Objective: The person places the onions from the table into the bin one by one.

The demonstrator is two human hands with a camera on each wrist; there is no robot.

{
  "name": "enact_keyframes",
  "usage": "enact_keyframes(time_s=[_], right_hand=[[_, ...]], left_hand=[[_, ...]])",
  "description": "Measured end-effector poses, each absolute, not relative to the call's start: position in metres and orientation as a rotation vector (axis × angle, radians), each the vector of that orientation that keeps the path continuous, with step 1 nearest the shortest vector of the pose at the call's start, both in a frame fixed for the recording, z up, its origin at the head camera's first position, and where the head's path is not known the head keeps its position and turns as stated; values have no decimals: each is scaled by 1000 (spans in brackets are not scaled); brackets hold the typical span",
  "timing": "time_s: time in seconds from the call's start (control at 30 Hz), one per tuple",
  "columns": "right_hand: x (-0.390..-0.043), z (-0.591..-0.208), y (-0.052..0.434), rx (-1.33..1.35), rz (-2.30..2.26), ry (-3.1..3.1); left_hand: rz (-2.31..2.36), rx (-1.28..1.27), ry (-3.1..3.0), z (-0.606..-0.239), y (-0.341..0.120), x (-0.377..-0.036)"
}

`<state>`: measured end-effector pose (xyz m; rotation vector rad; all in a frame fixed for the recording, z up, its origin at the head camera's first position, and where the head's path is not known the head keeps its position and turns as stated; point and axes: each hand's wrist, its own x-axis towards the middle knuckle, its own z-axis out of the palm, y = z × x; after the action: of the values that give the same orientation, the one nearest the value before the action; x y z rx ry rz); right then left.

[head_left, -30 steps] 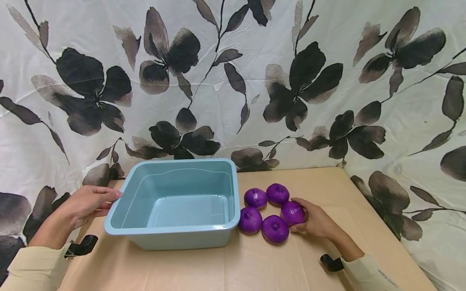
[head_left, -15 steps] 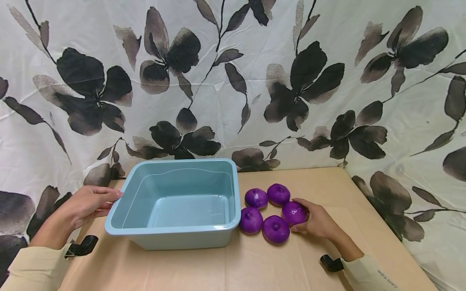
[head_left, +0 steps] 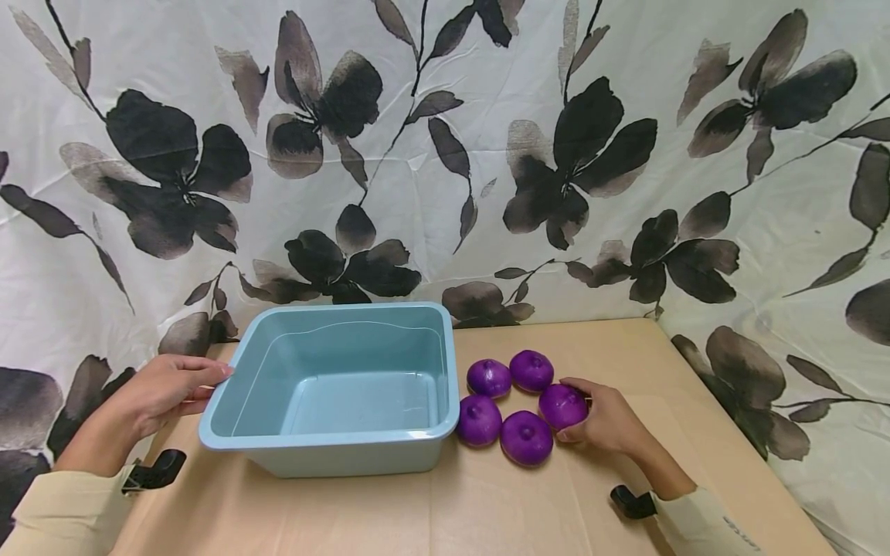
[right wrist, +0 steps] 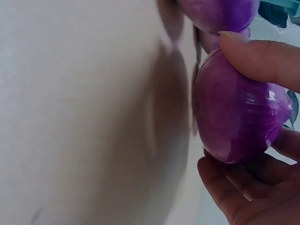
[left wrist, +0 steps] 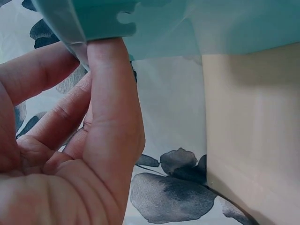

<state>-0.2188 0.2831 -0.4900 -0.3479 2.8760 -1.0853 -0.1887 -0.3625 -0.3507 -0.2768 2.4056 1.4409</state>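
Five purple onions sit just right of the blue tub [head_left: 334, 390] on the table [head_left: 487, 510], and the one I'm holding [head_left: 562, 405] is partly covered by my right hand [head_left: 606, 423], at the far side of the cluster from the tub. On the right wrist view that onion [right wrist: 239, 110] is cut off at the frame edge, with my thumb and fingers [right wrist: 262, 58] curled round it. I can't tell whether it rests on the table or is lifted. My left hand [head_left: 156, 394] is at the tub's left rim; the left wrist view shows fingertips [left wrist: 110, 61] pressed against the rim [left wrist: 70, 28], fingers nearly straight, with little else visible.
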Motion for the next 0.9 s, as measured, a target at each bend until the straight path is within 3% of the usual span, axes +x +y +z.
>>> enact_keyframes(time_s=[0.9], right_hand=[[-214, -438, 264, -444, -1046, 2896]], left_hand=[[1475, -273, 2375, -352, -364, -190]])
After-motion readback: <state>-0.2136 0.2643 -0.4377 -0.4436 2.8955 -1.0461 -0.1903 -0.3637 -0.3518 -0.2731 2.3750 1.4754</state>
